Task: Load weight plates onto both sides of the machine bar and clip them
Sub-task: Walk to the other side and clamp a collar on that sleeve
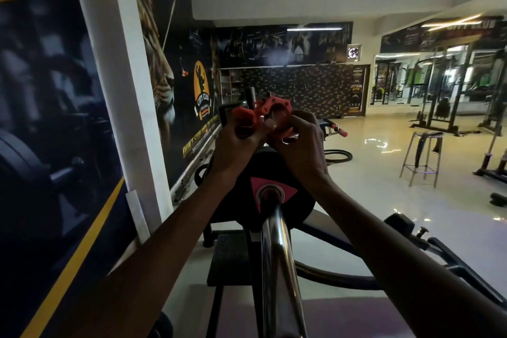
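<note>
Both hands are raised in front of the person, meeting on a red collar clip [270, 115]. The left hand [236, 143] has its fingers curled under and around the clip's left side, where the lever part sticks out past the fingertips toward the left. The right hand [303, 140] pinches the clip's right rim, its thumb and fingers bent closely on the ring. The clip looks like two red rings held together, though blur at the middle makes that hard to confirm. Below the fingers and nearer the person, the chrome machine bar [274, 241] runs up toward the wrists, well apart from the clip. A black weight plate [299, 208] with a red triangular mark sits on that bar, just under the two wrists. Off to the right of the right hand's fingers, well apart, a metal stool [424, 156] stands on the glossy floor [370, 151]. To the left of the left hand's fingers hangs a lion wall poster [162, 68].
</note>
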Demonstrator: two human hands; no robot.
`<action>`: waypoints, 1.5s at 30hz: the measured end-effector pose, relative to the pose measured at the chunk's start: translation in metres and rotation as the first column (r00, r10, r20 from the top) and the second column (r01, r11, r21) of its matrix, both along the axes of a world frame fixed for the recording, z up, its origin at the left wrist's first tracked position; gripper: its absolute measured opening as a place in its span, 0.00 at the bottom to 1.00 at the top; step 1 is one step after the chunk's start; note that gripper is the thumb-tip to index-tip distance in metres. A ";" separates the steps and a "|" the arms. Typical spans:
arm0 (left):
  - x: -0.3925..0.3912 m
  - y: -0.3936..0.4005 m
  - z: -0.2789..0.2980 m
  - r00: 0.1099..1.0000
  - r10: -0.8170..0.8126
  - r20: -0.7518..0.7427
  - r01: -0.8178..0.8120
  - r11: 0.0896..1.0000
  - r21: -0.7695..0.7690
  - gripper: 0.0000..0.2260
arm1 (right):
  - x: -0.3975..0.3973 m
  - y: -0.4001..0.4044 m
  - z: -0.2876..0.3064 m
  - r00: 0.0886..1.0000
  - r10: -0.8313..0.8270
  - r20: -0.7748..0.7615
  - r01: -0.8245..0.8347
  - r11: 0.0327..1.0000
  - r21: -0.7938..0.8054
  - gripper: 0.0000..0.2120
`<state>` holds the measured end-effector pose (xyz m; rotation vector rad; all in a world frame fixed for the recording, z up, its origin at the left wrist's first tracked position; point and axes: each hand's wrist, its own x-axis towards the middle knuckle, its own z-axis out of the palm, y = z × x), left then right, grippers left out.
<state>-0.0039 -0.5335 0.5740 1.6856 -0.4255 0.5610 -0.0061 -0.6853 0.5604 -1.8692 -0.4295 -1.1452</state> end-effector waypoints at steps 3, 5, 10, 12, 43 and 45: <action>-0.018 0.006 -0.001 0.999 0.028 0.020 -0.028 0.999 0.015 0.14 | -0.022 -0.001 -0.002 1.000 0.029 -0.010 -0.029 1.000 -0.010 0.11; -0.035 0.011 0.000 1.000 0.014 0.028 -0.013 0.999 -0.034 0.08 | -0.044 -0.006 -0.001 0.997 0.078 -0.026 -0.079 0.997 -0.023 0.19; -0.085 0.027 -0.009 0.989 -0.138 -0.052 0.135 0.988 -0.071 0.30 | -0.106 -0.029 -0.004 0.907 0.364 -0.210 -0.348 0.931 0.110 0.31; -0.113 0.028 -0.014 0.979 -0.190 -0.067 0.185 0.980 -0.075 0.34 | -0.134 -0.035 -0.004 0.822 0.498 -0.276 -0.457 0.866 0.202 0.28; -0.273 0.059 -0.133 0.983 -0.126 -0.132 0.146 0.977 0.158 0.22 | -0.289 -0.013 -0.130 0.744 0.511 -0.431 -0.490 0.855 0.168 0.21; -0.267 0.059 -0.135 0.984 -0.125 -0.130 0.144 0.977 0.154 0.22 | -0.282 -0.012 -0.134 0.753 0.505 -0.423 -0.473 0.861 0.187 0.21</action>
